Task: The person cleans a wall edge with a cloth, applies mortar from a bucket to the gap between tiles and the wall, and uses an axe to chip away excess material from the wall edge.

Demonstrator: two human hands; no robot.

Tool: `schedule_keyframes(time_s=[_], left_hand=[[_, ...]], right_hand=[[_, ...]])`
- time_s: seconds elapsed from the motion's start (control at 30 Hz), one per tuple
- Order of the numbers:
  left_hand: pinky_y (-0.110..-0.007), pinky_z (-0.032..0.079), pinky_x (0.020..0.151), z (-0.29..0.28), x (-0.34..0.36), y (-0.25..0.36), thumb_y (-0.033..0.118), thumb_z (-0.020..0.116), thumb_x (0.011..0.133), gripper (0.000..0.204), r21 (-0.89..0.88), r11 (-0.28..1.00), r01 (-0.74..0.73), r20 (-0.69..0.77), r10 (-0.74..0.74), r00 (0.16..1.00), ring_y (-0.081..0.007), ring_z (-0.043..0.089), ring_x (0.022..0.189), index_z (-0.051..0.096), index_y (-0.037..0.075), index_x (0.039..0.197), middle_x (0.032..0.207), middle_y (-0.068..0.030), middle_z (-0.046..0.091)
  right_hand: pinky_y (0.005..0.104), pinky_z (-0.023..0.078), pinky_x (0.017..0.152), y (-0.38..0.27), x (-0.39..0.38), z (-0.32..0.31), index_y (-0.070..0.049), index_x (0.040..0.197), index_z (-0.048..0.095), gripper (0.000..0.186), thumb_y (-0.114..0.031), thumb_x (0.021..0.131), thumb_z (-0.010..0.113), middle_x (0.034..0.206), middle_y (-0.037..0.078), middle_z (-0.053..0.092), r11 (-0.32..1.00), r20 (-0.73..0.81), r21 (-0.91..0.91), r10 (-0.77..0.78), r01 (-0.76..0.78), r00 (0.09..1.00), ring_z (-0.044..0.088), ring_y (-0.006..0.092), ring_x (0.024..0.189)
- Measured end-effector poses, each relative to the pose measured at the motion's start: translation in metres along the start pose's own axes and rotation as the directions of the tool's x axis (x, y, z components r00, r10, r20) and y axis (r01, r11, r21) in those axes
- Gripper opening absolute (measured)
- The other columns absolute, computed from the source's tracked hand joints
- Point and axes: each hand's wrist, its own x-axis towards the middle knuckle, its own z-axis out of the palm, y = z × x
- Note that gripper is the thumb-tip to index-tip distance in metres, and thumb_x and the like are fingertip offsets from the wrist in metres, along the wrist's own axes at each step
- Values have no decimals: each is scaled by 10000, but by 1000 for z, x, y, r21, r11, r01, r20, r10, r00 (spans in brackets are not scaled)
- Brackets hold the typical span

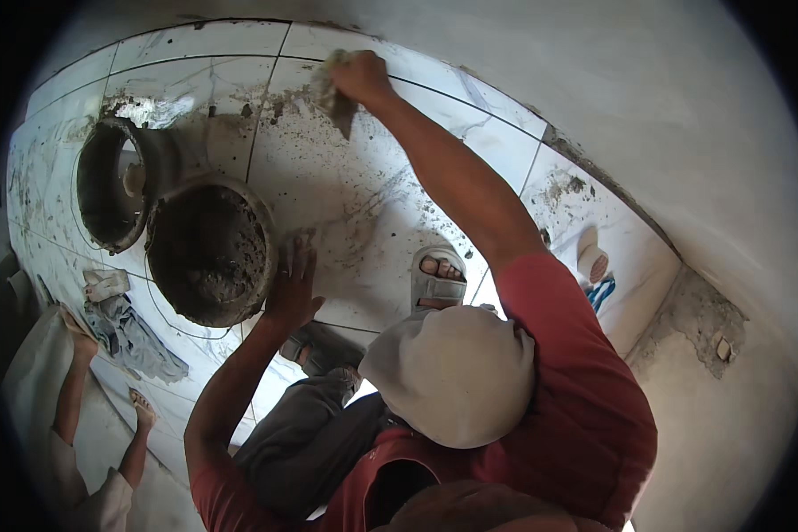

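Near the tiled floor's (pixel 315 191) far edge, the right hand (pixel 362 78) grips a greyish piece (pixel 341 117), kind unclear, its point toward the person; the left hand (pixel 294 288), open, lies just beside a dark bucket (pixel 179 226).

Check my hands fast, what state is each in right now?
Left hand: open, beside the nearer bucket.
Right hand: closed, holding a greyish thing with a pointed end; can't tell what.

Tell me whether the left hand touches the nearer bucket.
Cannot tell: the head view shows the left hand close beside the bucket, but neither contact nor gap clearly.
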Motion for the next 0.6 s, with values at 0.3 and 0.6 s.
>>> schedule_keyframes(time_s=[0.3,0.6], left_hand=[[-532,228,1044,2,-7,-5,388,683,724,911,-73,997,20,-5,-20,1000,-484,139,1315,202,8,1397,1449,-271,94],[-542,186,1057,15,-12,-3,424,651,738,875,-114,992,51,-48,-57,997,-509,144,1301,249,-8,1383,1441,-302,74]], right_hand=[[335,483,630,130,-75,-188,15,876,670,370,-333,751,645,754,118,669,955,-12,0,298,-298,955,622,192,676],[364,452,656,90,-52,-127,42,900,652,380,-320,789,621,771,146,657,972,-10,-173,158,-158,987,603,221,692]])
